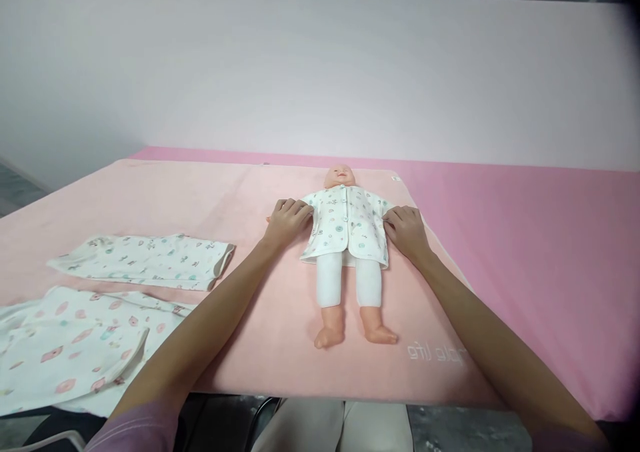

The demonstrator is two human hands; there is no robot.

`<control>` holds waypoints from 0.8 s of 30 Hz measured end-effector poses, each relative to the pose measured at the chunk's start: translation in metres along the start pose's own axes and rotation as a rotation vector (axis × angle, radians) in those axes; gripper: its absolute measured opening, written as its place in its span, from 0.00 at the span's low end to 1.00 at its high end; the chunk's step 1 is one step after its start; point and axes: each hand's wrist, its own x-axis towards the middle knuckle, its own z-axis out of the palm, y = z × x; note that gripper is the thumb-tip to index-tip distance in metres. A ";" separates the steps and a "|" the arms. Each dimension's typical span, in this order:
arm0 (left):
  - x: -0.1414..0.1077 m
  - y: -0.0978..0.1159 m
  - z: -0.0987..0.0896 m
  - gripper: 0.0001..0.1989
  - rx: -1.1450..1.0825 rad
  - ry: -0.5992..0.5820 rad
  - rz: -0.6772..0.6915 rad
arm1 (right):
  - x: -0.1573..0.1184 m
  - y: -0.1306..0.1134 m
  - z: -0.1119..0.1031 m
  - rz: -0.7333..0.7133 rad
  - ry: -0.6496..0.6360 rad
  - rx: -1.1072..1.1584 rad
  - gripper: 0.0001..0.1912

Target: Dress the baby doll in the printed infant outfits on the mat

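A baby doll [341, 175] lies on its back with its head away from me and its feet [330, 327] toward me. It wears a white buttoned jacket [345, 222] with a small coloured print, closed down the front, and white leggings [329, 280]. My left hand [291, 219] is closed over the jacket's sleeve on the left, with the doll's fingertips showing beyond it. On the other side, my right hand [406, 228] has its fingers curled on the opposite sleeve. The doll's hand there is hidden under mine.
Printed baby pants [145, 260] lie flat on the left. Nearer the front edge is a white garment or cloth with pink prints [70, 345], partly hanging over. A peach mat [260, 359] covers much of the pink table [540, 265]. A pale wall [320, 72] rises behind.
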 end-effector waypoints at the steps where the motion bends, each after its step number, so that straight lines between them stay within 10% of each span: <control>1: 0.000 0.001 -0.001 0.07 -0.006 -0.012 -0.011 | 0.000 0.000 -0.001 -0.002 -0.004 -0.001 0.09; 24: -0.017 -0.033 -0.006 0.08 -0.061 -0.019 -0.055 | -0.010 0.026 -0.009 0.127 -0.115 -0.014 0.08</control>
